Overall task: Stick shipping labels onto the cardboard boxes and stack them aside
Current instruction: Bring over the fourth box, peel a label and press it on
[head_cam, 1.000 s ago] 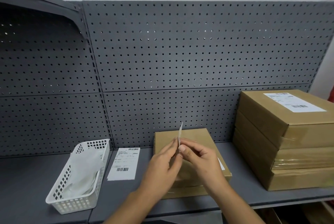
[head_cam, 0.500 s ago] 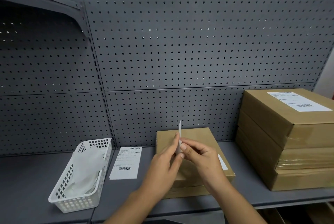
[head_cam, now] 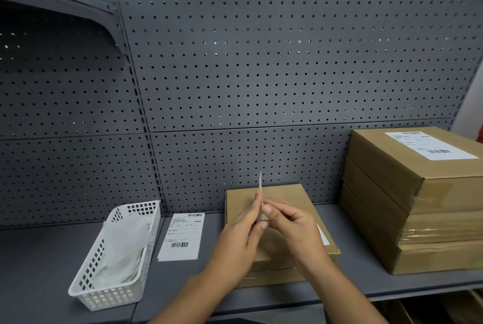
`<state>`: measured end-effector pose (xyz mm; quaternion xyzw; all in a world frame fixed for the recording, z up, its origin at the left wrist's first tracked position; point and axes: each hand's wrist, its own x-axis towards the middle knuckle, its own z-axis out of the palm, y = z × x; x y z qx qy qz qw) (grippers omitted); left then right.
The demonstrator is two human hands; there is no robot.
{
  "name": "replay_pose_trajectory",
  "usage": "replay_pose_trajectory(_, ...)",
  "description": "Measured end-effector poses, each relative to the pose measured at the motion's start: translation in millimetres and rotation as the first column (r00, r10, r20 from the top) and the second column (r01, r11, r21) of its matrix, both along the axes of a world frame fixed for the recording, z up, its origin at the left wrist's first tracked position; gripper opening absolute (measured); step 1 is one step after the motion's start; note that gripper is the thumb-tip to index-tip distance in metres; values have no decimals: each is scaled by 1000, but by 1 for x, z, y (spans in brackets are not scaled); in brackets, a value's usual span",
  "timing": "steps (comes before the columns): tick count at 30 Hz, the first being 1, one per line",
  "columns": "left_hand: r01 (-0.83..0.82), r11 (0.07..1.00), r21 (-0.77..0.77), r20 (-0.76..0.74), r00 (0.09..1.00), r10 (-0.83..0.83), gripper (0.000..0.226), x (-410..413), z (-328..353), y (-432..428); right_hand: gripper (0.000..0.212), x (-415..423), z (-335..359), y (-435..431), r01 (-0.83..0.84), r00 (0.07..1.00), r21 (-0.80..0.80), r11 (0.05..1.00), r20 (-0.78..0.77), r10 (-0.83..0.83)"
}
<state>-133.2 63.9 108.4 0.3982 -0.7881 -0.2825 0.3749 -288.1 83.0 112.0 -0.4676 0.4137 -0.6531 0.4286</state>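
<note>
Both hands meet over a flat cardboard box (head_cam: 285, 195) in the middle of the grey shelf. My left hand (head_cam: 240, 234) and my right hand (head_cam: 290, 224) pinch a white shipping label (head_cam: 260, 185) between their fingertips, held upright and edge-on to the camera. The box under my hands lies on another box of the same kind. A second label (head_cam: 183, 236) lies flat on the shelf to the left of the box. At the right stands a stack of three cardboard boxes (head_cam: 418, 208), the top one bearing a stuck-on label (head_cam: 428, 144).
A white plastic basket (head_cam: 115, 295) with crumpled white backing paper stands at the left of the shelf (head_cam: 39, 271). A grey pegboard wall (head_cam: 261, 75) rises behind everything. An upper shelf bracket juts out at the top left.
The hands stay together on the upright label, with only small finger shifts. The camera has tilted slightly, so the scene sits a little lower.
</note>
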Motion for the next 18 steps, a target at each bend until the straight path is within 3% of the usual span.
replay_pose_trajectory(10,53,999,7,-5,999,-53,62,-1,0,1,28,1,-5,-1,15,998,-23,1000,57,-14)
replay_pose_trajectory(18,48,999,-12,-9,999,-48,62,0,-2,-1,17,0,-5,-2,57,997,-9,998,61,-57)
